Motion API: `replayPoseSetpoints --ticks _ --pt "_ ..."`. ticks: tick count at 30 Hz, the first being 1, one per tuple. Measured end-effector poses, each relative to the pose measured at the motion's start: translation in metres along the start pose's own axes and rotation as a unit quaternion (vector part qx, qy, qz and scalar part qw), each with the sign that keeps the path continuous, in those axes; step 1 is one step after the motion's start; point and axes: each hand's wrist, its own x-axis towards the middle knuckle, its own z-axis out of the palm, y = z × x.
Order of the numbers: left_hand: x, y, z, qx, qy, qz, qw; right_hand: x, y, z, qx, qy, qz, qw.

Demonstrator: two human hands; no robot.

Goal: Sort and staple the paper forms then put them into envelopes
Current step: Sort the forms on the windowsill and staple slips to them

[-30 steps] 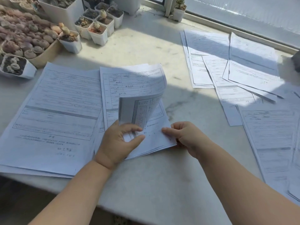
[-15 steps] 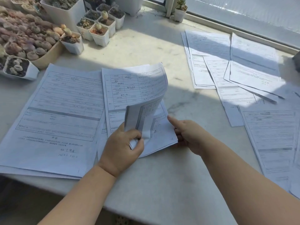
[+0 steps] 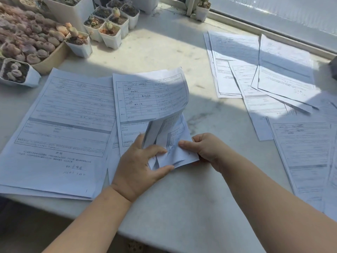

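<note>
A small stack of printed forms (image 3: pixel 145 99) lies in the middle of the marble table. My left hand (image 3: pixel 138 163) grips the curled-up lower corners of its top sheets between thumb and fingers. My right hand (image 3: pixel 206 148) pinches the lower right corner of the same stack, index finger on top. A bigger stack of forms (image 3: pixel 60 125) lies flat to the left. More loose forms (image 3: pixel 259 75) are spread in overlapping piles at the right. No stapler or envelope is in view.
Small white pots with succulents (image 3: pixel 109 31) and a tan tray of stone-like plants (image 3: pixel 27 41) crowd the far left. A window sill (image 3: pixel 273 30) runs along the back right. The table's front edge (image 3: pixel 164 241) is close to my body.
My left hand has curled the lifted sheets tighter and lower. My right hand slid from the stack's right edge onto its lower right corner and now pinches it.
</note>
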Motion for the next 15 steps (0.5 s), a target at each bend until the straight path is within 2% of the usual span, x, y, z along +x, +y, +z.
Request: replayPoseSetpoints --ticks 4,15 --pt "-0.0006 0.0048 0.0013 0.030 0.011 0.025 0.999 -0.0018 -0.0040 0.0043 -0.006 0.017 0.005 1.000" --pt "0.0001 -0.0017 -0.0011 -0.029 0.001 -0.018 0.999 -0.0028 -0.0071 0.0081 -0.059 0.043 0.001 0.997"
